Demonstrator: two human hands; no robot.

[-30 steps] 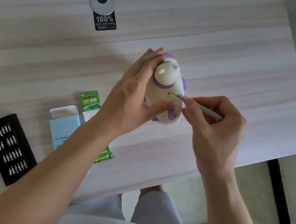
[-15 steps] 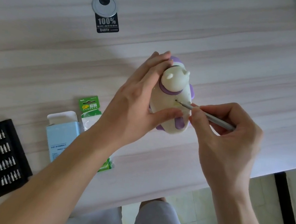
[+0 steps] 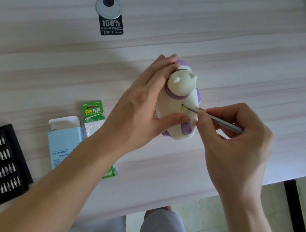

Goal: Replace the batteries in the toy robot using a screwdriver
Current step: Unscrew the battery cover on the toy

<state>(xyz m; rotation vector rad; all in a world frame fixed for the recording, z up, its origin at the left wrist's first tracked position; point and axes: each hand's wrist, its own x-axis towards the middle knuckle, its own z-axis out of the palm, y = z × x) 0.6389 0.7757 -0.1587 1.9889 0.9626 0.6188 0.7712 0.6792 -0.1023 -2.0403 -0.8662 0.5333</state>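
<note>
Pale wood-grain laminate covered the table (image 3: pixel 236 39), whose near edge ran across the picture above the person's lap.

The left hand (image 3: pixel 138 117) was wrapped around the toy robot (image 3: pixel 177 99): its fingers lay over the far side and hid it, and the thumb pressed on the near side. The toy was lifted a little over the middle of the table. It was a rounded body of smooth cream plastic with purple bands and two small ears on the head.

The right hand (image 3: pixel 237 146) pinched the screwdriver (image 3: pixel 225 123) between thumb and curled fingers. Most of the thin grey metal handle was hidden inside the hand. The fine tip touched a small screw hole on the toy's side.

A black bit case (image 3: pixel 1 164) lay open at the left edge, with rows of small metal bits. Beside it was a light blue box (image 3: pixel 63 143) with an open flap; its print was too small to read. The green battery pack (image 3: pixel 93 112) was partly covered by the left forearm.

Further back sat a black sticker (image 3: pixel 111 25) just under a round silver cable cap (image 3: pixel 109 7).
</note>
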